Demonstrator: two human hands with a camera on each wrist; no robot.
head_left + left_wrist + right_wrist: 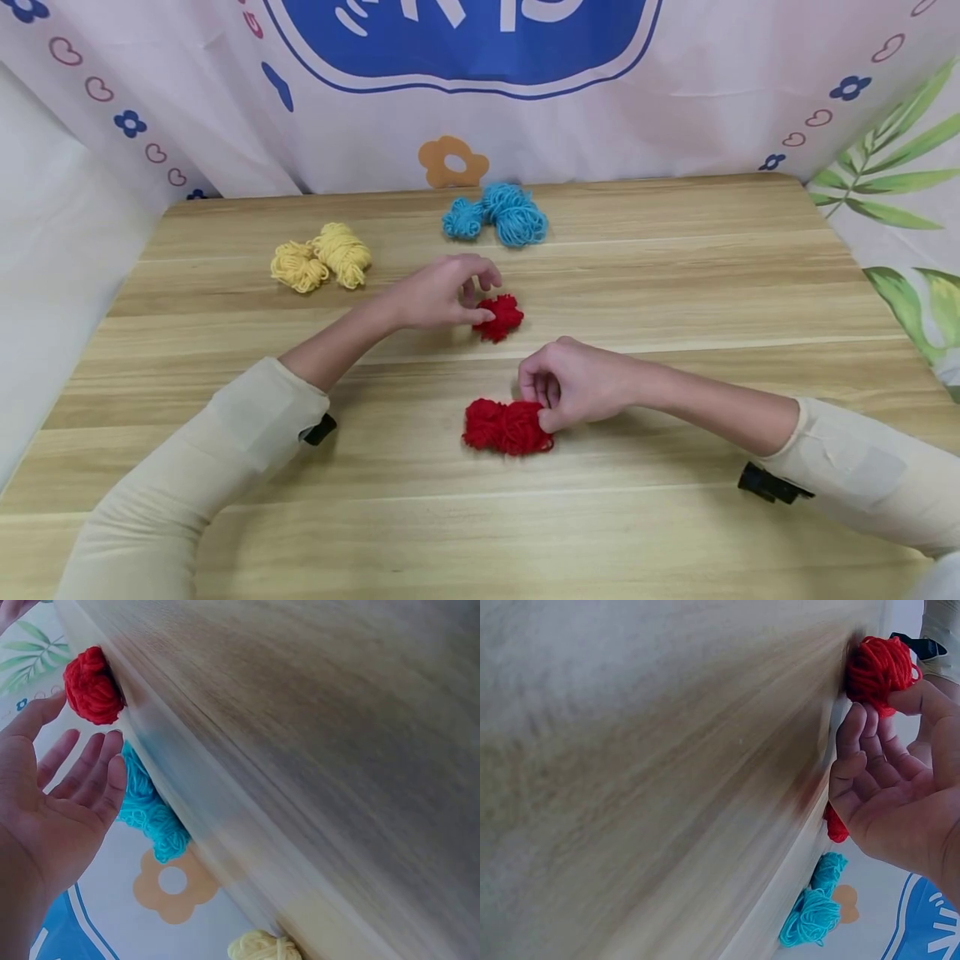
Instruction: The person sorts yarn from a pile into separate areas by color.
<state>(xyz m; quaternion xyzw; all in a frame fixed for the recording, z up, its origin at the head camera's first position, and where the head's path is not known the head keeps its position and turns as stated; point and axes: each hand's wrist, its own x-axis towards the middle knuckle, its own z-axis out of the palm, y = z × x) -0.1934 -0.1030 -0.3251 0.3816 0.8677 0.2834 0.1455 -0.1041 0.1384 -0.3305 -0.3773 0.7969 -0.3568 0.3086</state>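
Note:
A small clump of red yarn (501, 318) lies mid-table. My left hand (447, 292) is beside it, thumb at its near left edge and the other fingers raised apart from it. In the left wrist view the loosely bent fingers of that hand (64, 780) hold nothing. Nearer to me sits a larger two-lobed bundle of red yarn (504, 427). My right hand (588, 383) pinches its right end between thumb and curled fingers. The right wrist view shows this thumb against the bundle (881, 671), with fingertips at its edge.
Blue yarn (513, 215) in two joined lumps lies near the table's back edge. Yellow yarn (341, 254), a pair of lumps, sits at the back left. Behind the wooden table (675, 533) hangs a printed cloth (637, 133).

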